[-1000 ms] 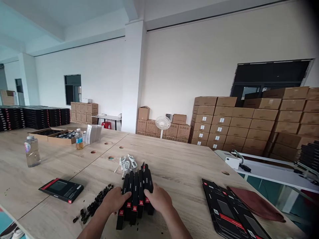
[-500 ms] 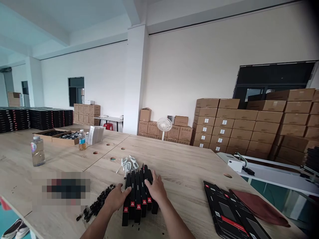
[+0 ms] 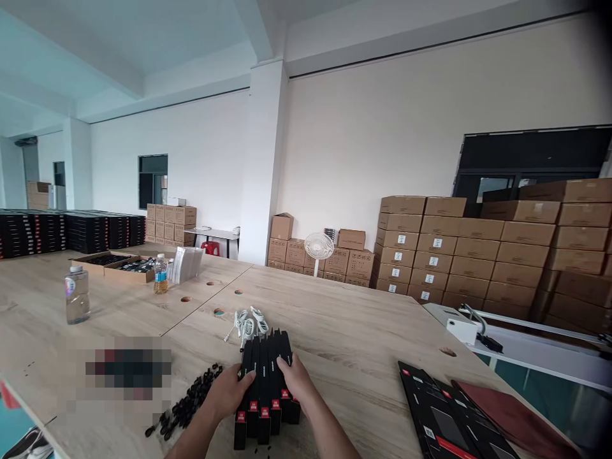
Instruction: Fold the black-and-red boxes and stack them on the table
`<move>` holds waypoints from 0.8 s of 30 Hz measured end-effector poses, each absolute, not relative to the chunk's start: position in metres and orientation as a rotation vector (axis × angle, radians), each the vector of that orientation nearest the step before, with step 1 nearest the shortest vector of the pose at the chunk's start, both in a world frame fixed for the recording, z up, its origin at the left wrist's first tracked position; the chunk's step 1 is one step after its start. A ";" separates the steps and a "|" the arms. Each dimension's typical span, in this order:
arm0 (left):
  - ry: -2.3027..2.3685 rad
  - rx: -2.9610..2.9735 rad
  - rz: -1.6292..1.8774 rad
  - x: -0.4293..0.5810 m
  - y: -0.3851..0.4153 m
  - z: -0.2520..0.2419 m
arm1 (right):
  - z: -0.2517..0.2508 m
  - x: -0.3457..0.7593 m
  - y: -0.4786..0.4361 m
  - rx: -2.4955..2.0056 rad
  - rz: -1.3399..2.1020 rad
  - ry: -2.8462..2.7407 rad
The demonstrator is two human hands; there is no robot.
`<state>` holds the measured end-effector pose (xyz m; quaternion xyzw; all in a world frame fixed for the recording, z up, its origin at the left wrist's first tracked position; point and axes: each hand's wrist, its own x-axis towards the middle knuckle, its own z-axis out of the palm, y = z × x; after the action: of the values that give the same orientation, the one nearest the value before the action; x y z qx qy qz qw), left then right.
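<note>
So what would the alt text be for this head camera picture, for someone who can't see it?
Both hands, left hand and right hand, press in on a row of slim black boxes standing on edge on a wooden table. White cables lie behind, small black parts beside.

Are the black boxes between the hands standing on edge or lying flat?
On edge: the black boxes stand side by side, narrow edges up, left hand and right hand pressing their sides.
</note>
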<state>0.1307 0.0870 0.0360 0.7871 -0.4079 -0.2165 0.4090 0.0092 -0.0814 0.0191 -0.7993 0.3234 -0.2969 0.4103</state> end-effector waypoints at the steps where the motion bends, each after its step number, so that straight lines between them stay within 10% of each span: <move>1: -1.041 1.979 -0.498 0.129 0.088 0.039 | 0.024 0.007 -0.076 -2.010 -0.762 0.812; 8: -1.073 1.787 -0.084 0.110 0.106 0.027 | 0.032 -0.021 -0.039 -2.022 -1.194 0.623; 24: -1.047 2.024 0.072 0.089 0.112 0.016 | 0.017 -0.029 -0.026 -1.875 -1.000 0.636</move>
<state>0.0886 0.1119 0.0164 0.8067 -0.4173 0.0288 0.4174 -0.0292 -0.0261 0.0167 -0.7569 0.2566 -0.4035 0.4455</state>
